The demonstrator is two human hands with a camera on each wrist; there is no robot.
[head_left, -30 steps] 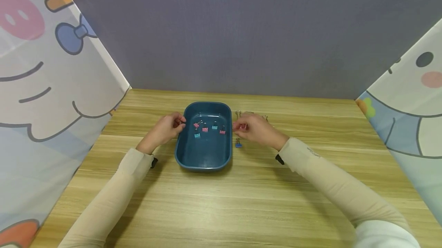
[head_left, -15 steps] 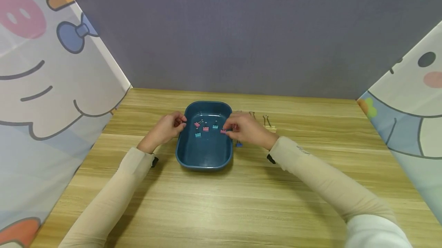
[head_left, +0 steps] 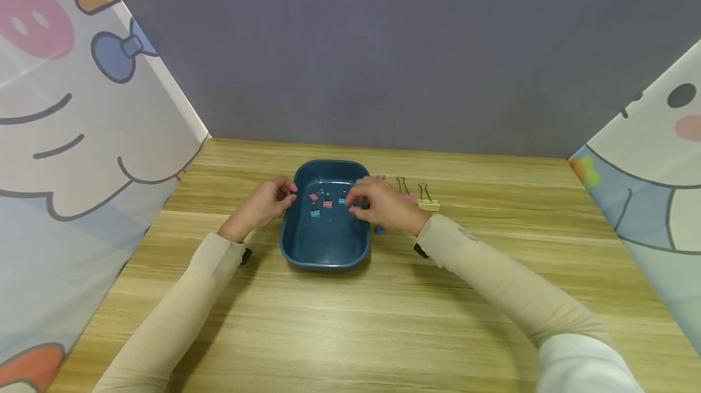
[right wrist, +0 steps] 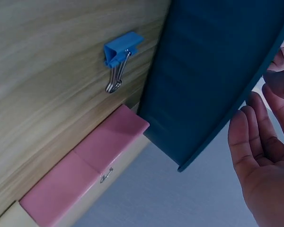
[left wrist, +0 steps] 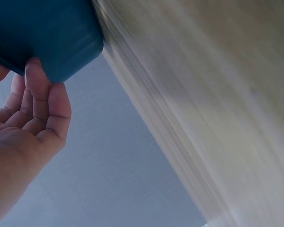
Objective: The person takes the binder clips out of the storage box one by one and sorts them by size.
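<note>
A dark blue tray sits mid-table with several small binder clips in it: pink, pink, teal and teal. My left hand holds the tray's far left rim; in the left wrist view its curled fingers touch the tray's outer wall. My right hand reaches over the tray's right rim. In the right wrist view its fingers are loosely curved beside the tray wall, with nothing visible between them.
On the wooden table right of the tray lie a blue clip, a pink clip and a yellow clip. The blue clip and pink clip show in the right wrist view. Cartoon-print curtains flank both sides.
My right hand has moved left from the clips beside the tray to over the tray's right rim, uncovering the pink and yellow clips. My left hand has stayed on the rim.
</note>
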